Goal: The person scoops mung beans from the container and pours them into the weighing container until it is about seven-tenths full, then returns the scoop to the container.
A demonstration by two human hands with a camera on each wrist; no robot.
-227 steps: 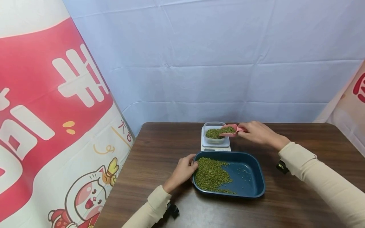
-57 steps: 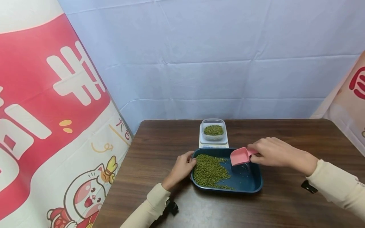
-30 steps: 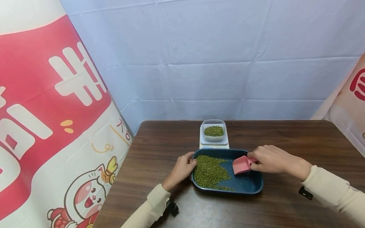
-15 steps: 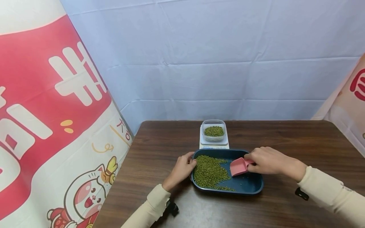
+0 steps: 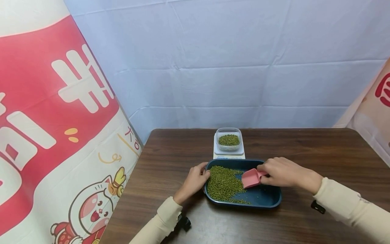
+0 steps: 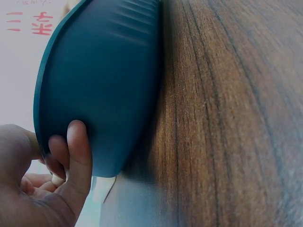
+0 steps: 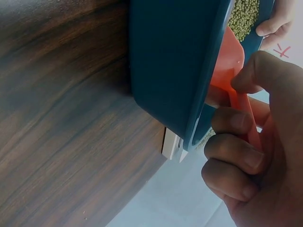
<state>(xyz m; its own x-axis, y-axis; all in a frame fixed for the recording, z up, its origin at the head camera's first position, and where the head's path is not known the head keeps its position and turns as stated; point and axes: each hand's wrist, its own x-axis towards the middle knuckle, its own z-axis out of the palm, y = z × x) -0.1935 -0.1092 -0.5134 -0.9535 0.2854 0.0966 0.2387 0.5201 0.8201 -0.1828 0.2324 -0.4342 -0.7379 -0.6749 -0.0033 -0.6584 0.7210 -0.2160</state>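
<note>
A pink scoop [image 5: 251, 178] is in my right hand [image 5: 281, 172], the fingers curled round its handle. Its bowl looks empty and dips inside the dark blue tray [image 5: 265, 200], the front edge at the border of the green mung beans [image 5: 223, 184]. Those beans are heaped over the tray's left half, with a few strays on the right. My left hand [image 5: 193, 179] grips the tray's left rim, thumb on one side and fingers on the other, as the left wrist view [image 6: 57, 175] also shows. In the right wrist view the scoop [image 7: 229, 59] sits just over the tray wall.
Behind the tray stands a white kitchen scale [image 5: 217, 156], its front partly hidden by the tray. A clear plastic box [image 5: 229, 148] on it holds more mung beans. The brown wooden table [image 5: 170, 152] ends at a pale cloth backdrop [image 5: 213, 88].
Earlier my right hand tipped a bean-filled scoop at the clear box. It has since come back to the tray with the scoop empty, lowered it and slid left to the beans. The left hand stays put.
</note>
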